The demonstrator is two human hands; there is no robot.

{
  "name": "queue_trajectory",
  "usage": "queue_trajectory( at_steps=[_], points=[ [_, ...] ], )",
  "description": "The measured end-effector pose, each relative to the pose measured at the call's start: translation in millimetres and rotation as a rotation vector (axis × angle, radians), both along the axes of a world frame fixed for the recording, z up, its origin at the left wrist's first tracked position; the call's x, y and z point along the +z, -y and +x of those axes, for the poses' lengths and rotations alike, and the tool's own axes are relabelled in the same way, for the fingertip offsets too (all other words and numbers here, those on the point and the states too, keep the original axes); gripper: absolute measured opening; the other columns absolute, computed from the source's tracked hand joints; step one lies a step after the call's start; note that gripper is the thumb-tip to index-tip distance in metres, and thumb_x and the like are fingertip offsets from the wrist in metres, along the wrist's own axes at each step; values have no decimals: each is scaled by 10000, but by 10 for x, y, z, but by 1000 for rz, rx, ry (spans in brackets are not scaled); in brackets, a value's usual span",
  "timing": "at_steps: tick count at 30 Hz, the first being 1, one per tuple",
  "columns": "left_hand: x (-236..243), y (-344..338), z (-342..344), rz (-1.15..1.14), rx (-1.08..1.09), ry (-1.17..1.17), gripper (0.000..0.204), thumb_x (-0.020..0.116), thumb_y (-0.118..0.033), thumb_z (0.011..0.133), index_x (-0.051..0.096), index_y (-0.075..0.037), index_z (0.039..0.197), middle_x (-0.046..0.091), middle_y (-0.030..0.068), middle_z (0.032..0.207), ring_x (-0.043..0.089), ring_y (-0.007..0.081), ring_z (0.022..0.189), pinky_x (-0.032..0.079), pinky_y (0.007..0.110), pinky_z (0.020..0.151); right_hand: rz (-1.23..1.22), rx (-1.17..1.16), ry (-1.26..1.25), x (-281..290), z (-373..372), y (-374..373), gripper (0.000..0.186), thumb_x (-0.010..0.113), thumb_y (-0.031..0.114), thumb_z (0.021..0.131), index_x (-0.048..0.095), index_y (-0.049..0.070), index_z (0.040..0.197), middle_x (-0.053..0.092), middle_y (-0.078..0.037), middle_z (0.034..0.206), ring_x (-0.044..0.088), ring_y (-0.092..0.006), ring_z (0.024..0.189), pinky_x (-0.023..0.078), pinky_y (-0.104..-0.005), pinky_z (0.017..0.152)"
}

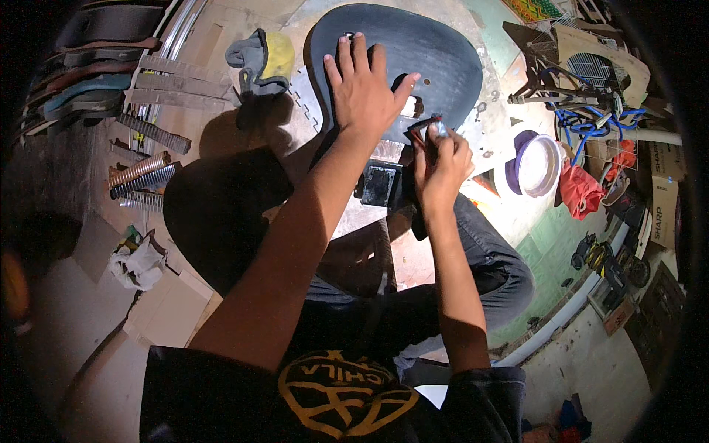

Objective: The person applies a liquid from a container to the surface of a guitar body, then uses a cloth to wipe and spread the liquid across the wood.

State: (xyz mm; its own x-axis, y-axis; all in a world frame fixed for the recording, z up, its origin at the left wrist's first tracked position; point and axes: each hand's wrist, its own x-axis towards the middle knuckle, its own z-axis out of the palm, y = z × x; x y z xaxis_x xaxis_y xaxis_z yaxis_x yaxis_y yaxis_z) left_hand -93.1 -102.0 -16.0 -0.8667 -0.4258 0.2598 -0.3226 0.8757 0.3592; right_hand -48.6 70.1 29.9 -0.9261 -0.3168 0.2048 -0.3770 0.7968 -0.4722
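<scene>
A dark, matte guitar-shaped body lies in front of me with its rounded end away from me. It has a few small holes and a larger pale opening. My left hand rests flat on its surface, fingers spread, holding nothing. At the near right edge, my right hand is closed around a small dark-and-red piece with a shiny part at the top; its exact kind is hidden by the fingers. A black square block sits just below the near edge, between my forearms.
A grey-and-yellow cloth lies left of the body. Ridged strip bundles and stacked curved pieces are farther left. On the right are a purple-rimmed bowl, a red bag, blue cords and cardboard boxes.
</scene>
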Motion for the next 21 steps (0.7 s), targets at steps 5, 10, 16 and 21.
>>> queue_trajectory(
  at_steps=[5,10,16,21],
  points=[
    [60,7,3,-6,2,44,754,563,-643,930,546,-25,1362,423,239,1515,303,417,1467,208,630,1172,38,221,20,-57,870,-344,317,769,84,818,653,88,1114,629,-213,1171,584,-400,1048,416,-482,859],
    [-26,-11,4,8,-7,-17,766,561,-648,930,543,-21,1369,428,247,1508,323,429,1452,206,643,1164,-22,-25,57,-71,11,-48,304,742,124,843,669,164,1136,620,-203,1281,574,-382,1097,390,-511,886],
    [43,-17,13,-9,-4,14,757,564,-642,930,542,-20,1362,433,244,1506,318,429,1454,217,632,1165,60,169,108,2,980,-351,455,805,128,778,647,218,1195,631,-155,1281,585,-347,1104,381,-477,906],
    [-29,21,-61,-13,-1,-38,763,569,-646,924,541,-26,1366,434,245,1508,315,429,1456,221,639,1162,52,13,65,-48,160,-41,385,758,134,827,643,159,1193,609,-193,1250,557,-394,1108,381,-531,916]
  ],
)
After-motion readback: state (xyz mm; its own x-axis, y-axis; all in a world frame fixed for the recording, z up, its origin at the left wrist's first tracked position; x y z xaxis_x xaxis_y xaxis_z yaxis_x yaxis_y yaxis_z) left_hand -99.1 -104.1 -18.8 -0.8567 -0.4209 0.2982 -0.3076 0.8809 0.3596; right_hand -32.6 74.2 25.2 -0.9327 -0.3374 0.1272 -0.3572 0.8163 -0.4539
